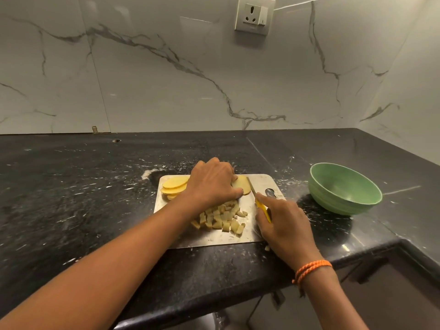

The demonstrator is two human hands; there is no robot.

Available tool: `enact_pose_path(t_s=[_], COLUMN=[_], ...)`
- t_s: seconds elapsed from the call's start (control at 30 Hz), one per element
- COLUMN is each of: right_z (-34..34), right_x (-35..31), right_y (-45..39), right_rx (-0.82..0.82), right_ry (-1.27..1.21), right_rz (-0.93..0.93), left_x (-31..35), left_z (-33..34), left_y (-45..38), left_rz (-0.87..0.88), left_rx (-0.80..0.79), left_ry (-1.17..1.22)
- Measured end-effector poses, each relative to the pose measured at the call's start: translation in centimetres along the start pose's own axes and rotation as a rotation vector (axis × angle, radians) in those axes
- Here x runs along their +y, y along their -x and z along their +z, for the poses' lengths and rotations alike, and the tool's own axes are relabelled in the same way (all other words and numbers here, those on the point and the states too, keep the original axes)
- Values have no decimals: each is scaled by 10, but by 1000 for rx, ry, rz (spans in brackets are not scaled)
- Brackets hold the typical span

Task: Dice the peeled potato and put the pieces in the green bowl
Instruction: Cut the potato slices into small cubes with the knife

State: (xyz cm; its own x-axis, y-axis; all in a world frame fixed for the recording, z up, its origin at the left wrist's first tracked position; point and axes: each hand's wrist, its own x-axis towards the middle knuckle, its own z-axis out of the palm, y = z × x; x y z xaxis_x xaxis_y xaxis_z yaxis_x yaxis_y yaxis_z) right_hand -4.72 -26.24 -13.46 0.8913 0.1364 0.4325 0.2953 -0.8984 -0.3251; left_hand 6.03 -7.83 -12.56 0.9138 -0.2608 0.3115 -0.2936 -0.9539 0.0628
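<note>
A steel cutting board (259, 184) lies on the black counter. My left hand (212, 182) presses down on a stack of potato slices (242, 184) at the board's far side. More yellow slices (173, 185) fan out to the left of that hand. A heap of diced potato pieces (221, 219) sits at the board's middle. My right hand (284, 225) grips a yellow-handled knife (258, 201), its blade lying just right of the held slices. The green bowl (345, 189) stands empty to the right of the board.
The black stone counter (83, 198) runs left and back to a marble wall with a power socket (253, 15). Its front edge steps back on the right, just beyond the bowl. A potato scrap (267, 247) lies off the board's near right corner.
</note>
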Motion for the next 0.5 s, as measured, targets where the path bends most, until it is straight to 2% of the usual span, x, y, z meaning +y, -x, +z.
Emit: enact_pose_path(t_s=[0.13,0.3,0.5], right_z=[-10,-10,2], right_x=[0,-2,-10], right_y=[27,26,-15], right_rx=[20,151,94], right_ry=[-51,-96,-42], right_rz=[10,35,-9], left_x=[-1,-5,-5], left_z=[4,3,4], left_y=[-1,-3,-1], left_rz=[-19,-22,-30], left_rx=[17,-7,9], left_ry=[2,48,52])
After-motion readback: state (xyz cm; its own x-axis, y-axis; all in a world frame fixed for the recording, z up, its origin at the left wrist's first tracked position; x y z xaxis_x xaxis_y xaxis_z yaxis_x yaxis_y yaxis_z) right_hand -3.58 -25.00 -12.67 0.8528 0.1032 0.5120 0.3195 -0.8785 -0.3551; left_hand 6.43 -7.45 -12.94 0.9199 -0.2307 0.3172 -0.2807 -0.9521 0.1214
